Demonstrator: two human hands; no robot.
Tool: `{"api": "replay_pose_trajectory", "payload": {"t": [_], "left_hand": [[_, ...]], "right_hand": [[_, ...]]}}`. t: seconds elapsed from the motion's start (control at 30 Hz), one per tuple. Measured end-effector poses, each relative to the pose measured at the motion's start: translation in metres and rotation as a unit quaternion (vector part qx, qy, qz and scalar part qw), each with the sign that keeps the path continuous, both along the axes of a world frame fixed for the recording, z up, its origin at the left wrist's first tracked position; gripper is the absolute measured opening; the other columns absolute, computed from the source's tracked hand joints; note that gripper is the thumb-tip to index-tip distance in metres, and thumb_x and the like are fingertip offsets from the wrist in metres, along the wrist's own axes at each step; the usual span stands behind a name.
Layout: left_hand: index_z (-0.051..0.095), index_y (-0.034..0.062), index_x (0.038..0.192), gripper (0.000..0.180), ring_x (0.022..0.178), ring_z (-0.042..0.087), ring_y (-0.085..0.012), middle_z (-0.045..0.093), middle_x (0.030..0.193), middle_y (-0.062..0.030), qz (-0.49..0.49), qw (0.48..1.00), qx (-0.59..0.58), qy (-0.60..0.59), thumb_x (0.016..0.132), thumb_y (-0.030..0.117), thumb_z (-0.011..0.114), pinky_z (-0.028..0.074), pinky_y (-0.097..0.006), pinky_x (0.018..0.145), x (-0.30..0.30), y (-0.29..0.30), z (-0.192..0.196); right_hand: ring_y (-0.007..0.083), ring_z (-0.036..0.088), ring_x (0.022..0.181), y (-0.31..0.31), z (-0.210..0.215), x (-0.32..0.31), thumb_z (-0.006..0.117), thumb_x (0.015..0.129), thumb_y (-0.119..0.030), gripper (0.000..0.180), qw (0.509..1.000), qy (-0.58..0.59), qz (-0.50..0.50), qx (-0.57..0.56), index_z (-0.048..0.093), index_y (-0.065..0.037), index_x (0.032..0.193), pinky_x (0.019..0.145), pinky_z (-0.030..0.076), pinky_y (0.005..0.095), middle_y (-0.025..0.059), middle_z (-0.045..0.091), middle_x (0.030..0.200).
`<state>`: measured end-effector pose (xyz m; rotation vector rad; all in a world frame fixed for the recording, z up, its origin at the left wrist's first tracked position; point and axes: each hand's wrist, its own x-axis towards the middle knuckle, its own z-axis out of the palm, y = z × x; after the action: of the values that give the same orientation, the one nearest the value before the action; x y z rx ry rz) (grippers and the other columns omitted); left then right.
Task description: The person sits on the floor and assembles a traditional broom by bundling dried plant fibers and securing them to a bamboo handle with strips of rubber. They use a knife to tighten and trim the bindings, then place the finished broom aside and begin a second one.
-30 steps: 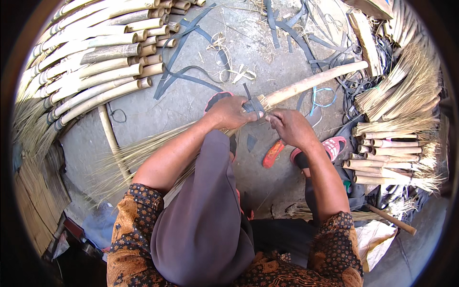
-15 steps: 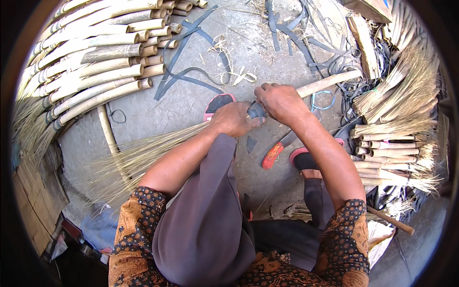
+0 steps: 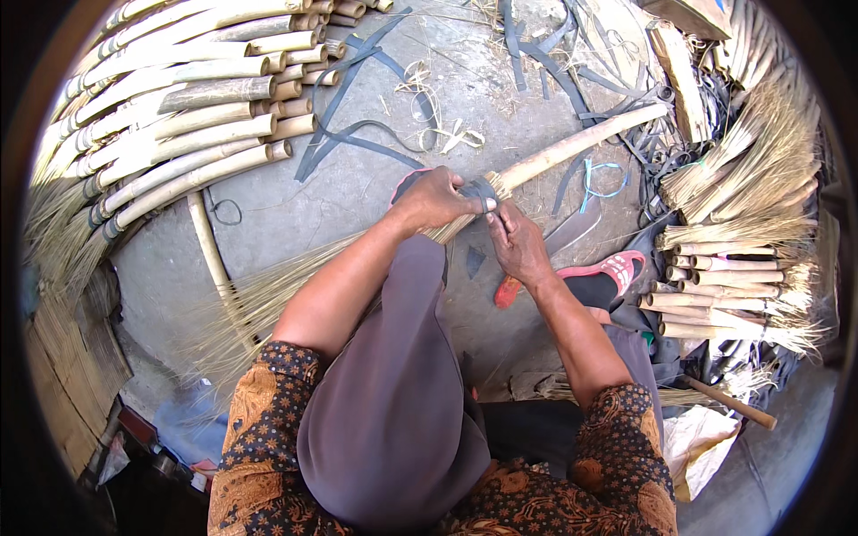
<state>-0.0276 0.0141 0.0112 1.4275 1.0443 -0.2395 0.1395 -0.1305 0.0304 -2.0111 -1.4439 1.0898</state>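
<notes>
A broom lies slantwise across my raised knee, its pale bamboo handle (image 3: 585, 141) pointing to the far right and its straw bristles (image 3: 277, 290) fanning to the lower left. Dark rubber strip (image 3: 477, 193) is wound round the neck where straw meets handle. My left hand (image 3: 433, 202) is closed round the broom just below this binding, thumb against the strip. Just right of the binding, my right hand (image 3: 520, 245) has its fingertips pinched at the strip's lower edge. Beyond that hand, a knife with a red handle (image 3: 508, 291) lies on the floor, its blade partly behind my fingers.
Brooms with bamboo handles (image 3: 214, 143) are stacked at the left. Cut rubber strips (image 3: 344, 138) lie on the concrete floor ahead. To the right are straw bundles (image 3: 746, 174), short bamboo-handled brushes (image 3: 715, 304) and a wood block (image 3: 679, 85). A blue loop (image 3: 606, 180) lies near the handle.
My right hand has come from above the handle to below the binding, uncovering the wrapped strip. The right foot and knee have swung outward, and the broom's neck shows more clearly.
</notes>
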Motion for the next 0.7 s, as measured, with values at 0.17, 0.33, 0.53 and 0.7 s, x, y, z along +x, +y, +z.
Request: {"api": "replay_pose_trajectory", "payload": {"t": [0.17, 0.33, 0.53, 0.7], "left_hand": [[0.071, -0.0118, 0.117, 0.081, 0.107, 0.074, -0.0343, 0.075, 0.112, -0.0286, 0.018, 0.999, -0.020, 0.025, 0.076, 0.058, 0.084, 0.055, -0.041, 0.094, 0.008, 0.000, 0.012], [0.070, -0.0117, 0.119, 0.082, 0.108, 0.074, -0.0358, 0.075, 0.113, -0.0287, 0.003, 1.000, 0.003, 0.026, 0.078, 0.059, 0.081, 0.055, -0.041, 0.094, 0.008, -0.002, 0.011], [0.069, -0.0084, 0.124, 0.078, 0.099, 0.074, -0.0279, 0.076, 0.108, -0.0223, -0.001, 0.999, 0.023, 0.034, 0.079, 0.054, 0.082, 0.056, -0.039, 0.088, 0.010, -0.003, 0.001], [0.065, -0.0091, 0.131, 0.079, 0.099, 0.074, -0.0257, 0.076, 0.110, -0.0203, -0.006, 0.999, 0.016, 0.035, 0.077, 0.046, 0.082, 0.057, -0.037, 0.087, 0.009, -0.003, 0.001]], "right_hand": [[0.0372, 0.058, 0.071, -0.011, -0.008, -0.021, 0.069, 0.100, -0.018, 0.019, 0.991, -0.010, -0.131, 0.013, 0.059, -0.002, 0.102, 0.067, 0.048, 0.0462, 0.0171, 0.058, 0.082], [0.0366, 0.059, 0.075, -0.007, -0.002, -0.030, 0.077, 0.092, -0.015, 0.023, 0.985, -0.090, -0.126, 0.079, 0.060, -0.001, 0.100, 0.069, 0.049, 0.0466, 0.0171, 0.058, 0.087], [0.0414, 0.064, 0.084, -0.004, -0.005, -0.047, 0.078, 0.086, -0.012, 0.026, 0.977, -0.132, -0.158, 0.054, 0.060, -0.002, 0.100, 0.073, 0.053, 0.0510, 0.0191, 0.060, 0.096], [0.0423, 0.065, 0.085, 0.001, -0.001, -0.046, 0.077, 0.080, -0.008, 0.027, 0.968, -0.175, -0.155, 0.086, 0.060, -0.002, 0.100, 0.072, 0.054, 0.0508, 0.0192, 0.060, 0.096]]}}
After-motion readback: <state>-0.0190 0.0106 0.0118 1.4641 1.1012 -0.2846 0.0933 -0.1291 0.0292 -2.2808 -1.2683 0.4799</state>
